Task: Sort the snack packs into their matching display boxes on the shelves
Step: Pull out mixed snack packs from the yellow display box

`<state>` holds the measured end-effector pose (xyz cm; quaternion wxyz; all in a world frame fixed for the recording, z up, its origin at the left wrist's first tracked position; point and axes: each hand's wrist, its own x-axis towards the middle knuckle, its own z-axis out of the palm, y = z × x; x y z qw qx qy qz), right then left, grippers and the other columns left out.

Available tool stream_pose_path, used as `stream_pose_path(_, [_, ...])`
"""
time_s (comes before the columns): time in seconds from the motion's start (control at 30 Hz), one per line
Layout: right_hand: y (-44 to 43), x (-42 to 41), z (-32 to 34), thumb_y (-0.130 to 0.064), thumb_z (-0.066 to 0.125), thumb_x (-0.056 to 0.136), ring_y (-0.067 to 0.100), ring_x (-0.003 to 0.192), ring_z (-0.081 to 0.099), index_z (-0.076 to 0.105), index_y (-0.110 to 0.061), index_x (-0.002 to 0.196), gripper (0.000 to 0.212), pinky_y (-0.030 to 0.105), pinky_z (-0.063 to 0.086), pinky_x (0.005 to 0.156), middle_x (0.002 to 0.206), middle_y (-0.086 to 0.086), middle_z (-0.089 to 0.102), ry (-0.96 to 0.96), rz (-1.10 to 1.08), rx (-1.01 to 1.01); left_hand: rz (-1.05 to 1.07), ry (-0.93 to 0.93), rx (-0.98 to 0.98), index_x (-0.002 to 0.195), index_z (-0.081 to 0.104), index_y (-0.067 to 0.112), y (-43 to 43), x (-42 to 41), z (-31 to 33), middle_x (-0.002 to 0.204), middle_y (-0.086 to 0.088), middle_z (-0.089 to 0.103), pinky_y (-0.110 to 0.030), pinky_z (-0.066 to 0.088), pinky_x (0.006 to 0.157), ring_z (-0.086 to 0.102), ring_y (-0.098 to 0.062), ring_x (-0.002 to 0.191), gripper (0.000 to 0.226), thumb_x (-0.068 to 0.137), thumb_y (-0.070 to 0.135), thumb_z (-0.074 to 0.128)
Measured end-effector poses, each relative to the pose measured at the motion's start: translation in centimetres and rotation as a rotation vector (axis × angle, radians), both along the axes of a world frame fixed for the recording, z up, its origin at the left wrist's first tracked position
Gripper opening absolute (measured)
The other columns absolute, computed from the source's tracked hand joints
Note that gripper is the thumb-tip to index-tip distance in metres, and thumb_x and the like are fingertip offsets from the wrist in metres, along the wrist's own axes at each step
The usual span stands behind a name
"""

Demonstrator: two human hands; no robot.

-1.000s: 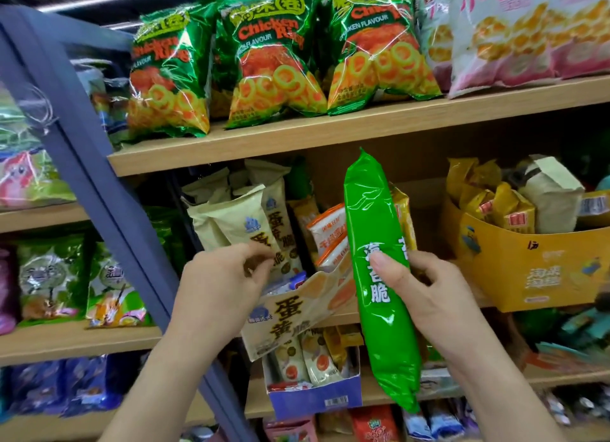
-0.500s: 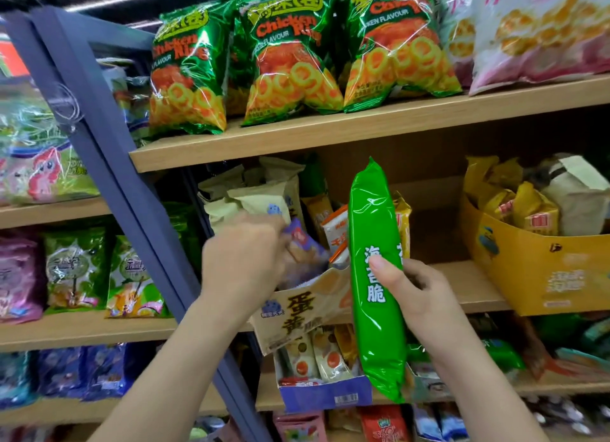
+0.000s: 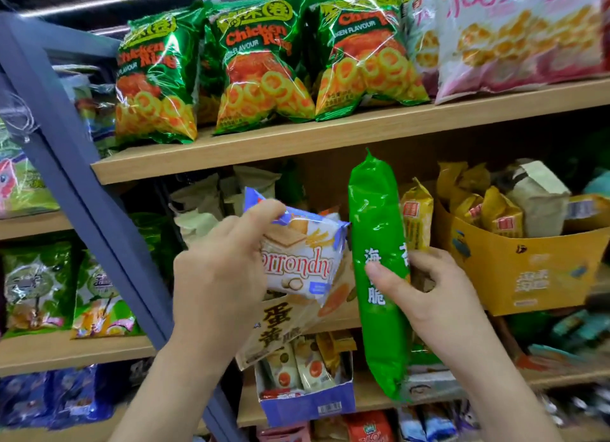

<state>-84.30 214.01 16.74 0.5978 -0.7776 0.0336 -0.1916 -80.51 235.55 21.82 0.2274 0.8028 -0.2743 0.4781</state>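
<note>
My left hand (image 3: 221, 276) grips a small white and blue wafer pack (image 3: 303, 260), lifted just above the cream display box (image 3: 280, 329) on the middle shelf. My right hand (image 3: 425, 296) holds a long green snack pack (image 3: 379, 276) upright by its middle, to the right of the cream box. Cream packs (image 3: 201, 207) stand in the back of that box. A yellow display box (image 3: 528, 270) with yellow packs (image 3: 488, 210) sits to the right on the same shelf.
Green chicken ring bags (image 3: 264, 65) and a pink bag (image 3: 518, 35) line the top shelf (image 3: 330, 138). A blue box (image 3: 307, 398) of small packs sits on the lower shelf. A blue metal upright (image 3: 82, 184) slants across the left.
My left hand reached into the cream box and came up with the white and blue wafer pack. My right hand kept the green pack nearly in place.
</note>
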Motion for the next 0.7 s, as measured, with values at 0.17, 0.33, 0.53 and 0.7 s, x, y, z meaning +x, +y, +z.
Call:
stream_pose_path(0.17, [-1.3, -0.4, -0.6, -0.087, 0.06, 0.059, -0.027, 0.101, 0.036, 0.071, -0.047, 0.093, 0.054, 0.011, 0.033, 0.084, 0.118, -0.017, 0.046, -0.013, -0.119, -0.142, -0.041, 0.09, 0.153, 0.124, 0.055, 0.027, -2.4, -0.1, -1.9, 0.087, -0.008, 0.066, -0.04, 0.052, 0.042, 0.064, -0.026, 0.064, 0.042, 0.087, 0.019, 0.037])
stream_pose_path(0.33, [-2.9, -1.0, -0.9, -0.089, 0.055, 0.049, -0.013, 0.107, 0.047, 0.071, -0.054, 0.09, 0.056, 0.025, 0.039, 0.091, 0.118, -0.017, 0.054, 0.045, -0.096, -0.043, -0.203, 0.401, -0.106, 0.111, 0.068, 0.038, -4.4, 0.9, -3.7, 0.097, 0.004, 0.069, -0.024, 0.055, 0.063, 0.066, -0.009, 0.083, 0.045, 0.095, 0.008, 0.04])
stream_pose_path(0.53, [-1.6, -1.3, -1.6, -0.097, 0.04, 0.056, 0.014, 0.099, 0.048, 0.065, -0.033, 0.089, 0.076, 0.035, 0.047, 0.08, 0.112, -0.008, 0.039, 0.041, -0.377, -0.528, -0.449, 0.735, -0.337, 0.104, 0.072, 0.035, -6.8, 0.6, -4.8, 0.109, 0.006, 0.071, -0.023, 0.052, 0.089, 0.066, -0.006, 0.105, 0.041, 0.098, 0.004, 0.047])
stream_pose_path(0.7, [-0.7, -1.2, -2.0, -0.085, 0.043, 0.075, 0.036, 0.093, 0.053, 0.067, -0.018, 0.088, 0.073, 0.044, 0.052, 0.072, 0.113, 0.017, 0.05, -0.116, -0.602, -0.702, -0.417, 0.845, -0.301, 0.115, 0.061, 0.053, -8.2, -0.8, -5.1, 0.12, 0.022, 0.059, -0.021, 0.041, 0.102, 0.051, 0.008, 0.118, 0.047, 0.074, 0.072, 0.048])
